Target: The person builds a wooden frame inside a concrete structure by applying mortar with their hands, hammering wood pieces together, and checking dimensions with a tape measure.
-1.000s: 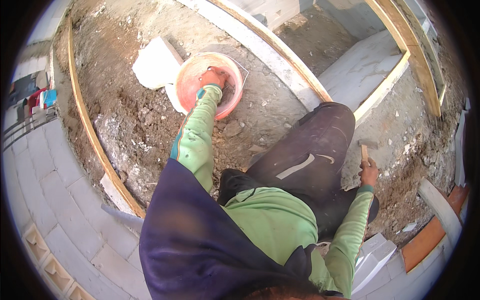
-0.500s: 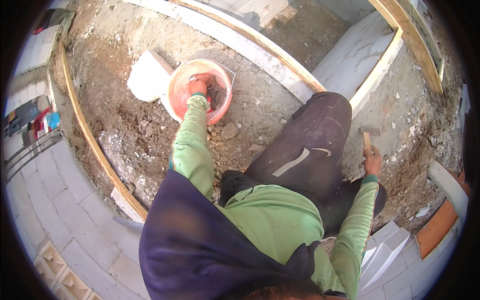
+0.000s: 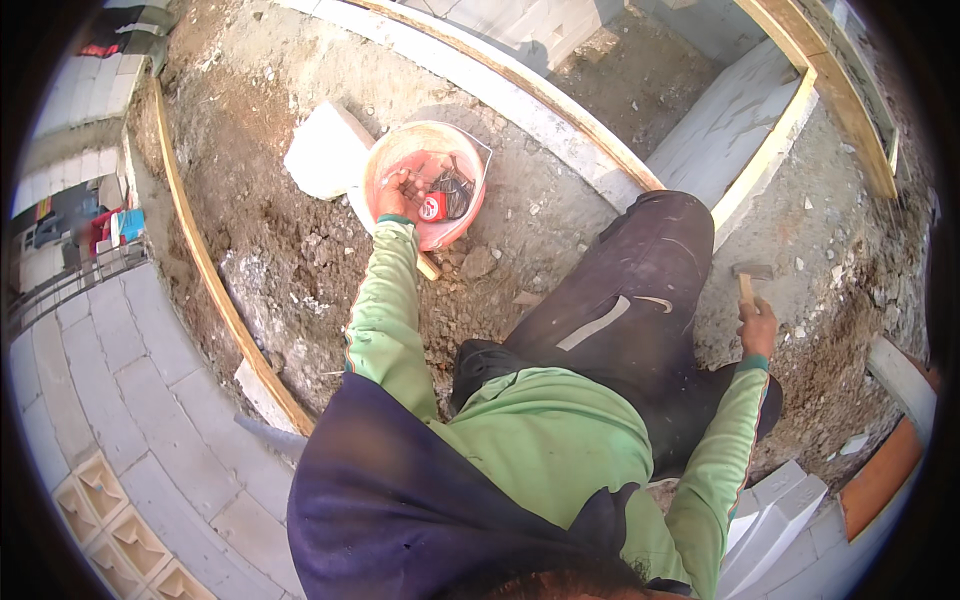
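Note:
My left hand is inside a pale red bucket with a wire handle, near its left wall. Its fingers look spread and curled. Whether small pieces lie between them is too fine to make out. Beside the fingers, a red round-faced object, perhaps a tape measure, rests in the bucket against a heap of dark thin nails. Off to the right, my right hand is closed round the wooden handle of a hammer, its head pointing away from me above the dirt.
A white block stands left of the bucket, and a short wood piece shows by its near edge. Timber-edged white walls run beyond. A long board lies left; white blocks and an orange-brown panel are at lower right.
My left hand has shifted toward the bucket's left wall, its fingers loosening; the red object and wood piece now show. My right hand still grips the hammer. The whole view has shifted slightly.

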Motion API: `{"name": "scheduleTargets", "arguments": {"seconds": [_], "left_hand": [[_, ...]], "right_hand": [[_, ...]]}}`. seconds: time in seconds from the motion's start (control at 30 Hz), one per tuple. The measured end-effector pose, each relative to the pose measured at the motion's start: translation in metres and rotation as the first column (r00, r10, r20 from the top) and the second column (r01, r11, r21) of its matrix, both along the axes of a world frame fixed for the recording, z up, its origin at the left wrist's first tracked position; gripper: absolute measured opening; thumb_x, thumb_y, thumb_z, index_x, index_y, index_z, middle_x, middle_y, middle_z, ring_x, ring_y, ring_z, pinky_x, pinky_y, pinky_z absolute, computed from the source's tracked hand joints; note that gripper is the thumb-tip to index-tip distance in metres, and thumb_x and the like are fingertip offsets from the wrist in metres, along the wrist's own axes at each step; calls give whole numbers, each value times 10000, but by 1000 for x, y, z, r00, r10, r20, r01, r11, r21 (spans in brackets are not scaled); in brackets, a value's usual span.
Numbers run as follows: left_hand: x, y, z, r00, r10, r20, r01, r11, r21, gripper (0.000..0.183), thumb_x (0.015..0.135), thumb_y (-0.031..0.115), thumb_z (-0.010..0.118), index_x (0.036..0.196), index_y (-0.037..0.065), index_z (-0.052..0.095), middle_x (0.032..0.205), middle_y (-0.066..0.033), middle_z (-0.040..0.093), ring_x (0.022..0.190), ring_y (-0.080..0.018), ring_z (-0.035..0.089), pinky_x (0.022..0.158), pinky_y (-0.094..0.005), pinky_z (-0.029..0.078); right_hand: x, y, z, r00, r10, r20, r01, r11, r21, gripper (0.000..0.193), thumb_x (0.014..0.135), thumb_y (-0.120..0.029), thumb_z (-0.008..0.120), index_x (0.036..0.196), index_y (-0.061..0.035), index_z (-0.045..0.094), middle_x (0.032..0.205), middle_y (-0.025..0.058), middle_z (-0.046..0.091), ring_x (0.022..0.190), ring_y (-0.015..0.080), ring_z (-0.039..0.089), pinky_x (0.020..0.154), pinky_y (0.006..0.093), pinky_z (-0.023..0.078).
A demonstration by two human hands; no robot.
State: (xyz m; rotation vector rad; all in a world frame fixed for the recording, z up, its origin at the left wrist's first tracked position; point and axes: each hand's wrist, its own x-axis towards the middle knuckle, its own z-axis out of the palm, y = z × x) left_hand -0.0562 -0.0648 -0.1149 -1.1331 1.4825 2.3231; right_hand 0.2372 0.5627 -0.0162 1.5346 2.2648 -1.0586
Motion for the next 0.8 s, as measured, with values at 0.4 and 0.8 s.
{"name": "scheduleTargets", "arguments": {"seconds": [0.4,0.8], "left_hand": [[6,6,1,974,-224,-39,180,864,-470,117,902,69,661,950,37,558,811,-86,662,586,-191,643,457,-282,517],[-9,-10,-31,869,-468,159,443,593,-673,142,907,72,666,954,-60,643,796,-113,669,572,-152,559,468,-287,426]], "right_hand": [[0,-11,14,969,213,126,-237,944,227,575,824,-391,677,1218,22,618,1087,291,665,1048,438,634,904,483,493],[1,-14,27,974,114,194,-141,981,132,476,851,-379,670,1172,-32,618,1104,229,677,1064,400,635,894,500,498]]}}
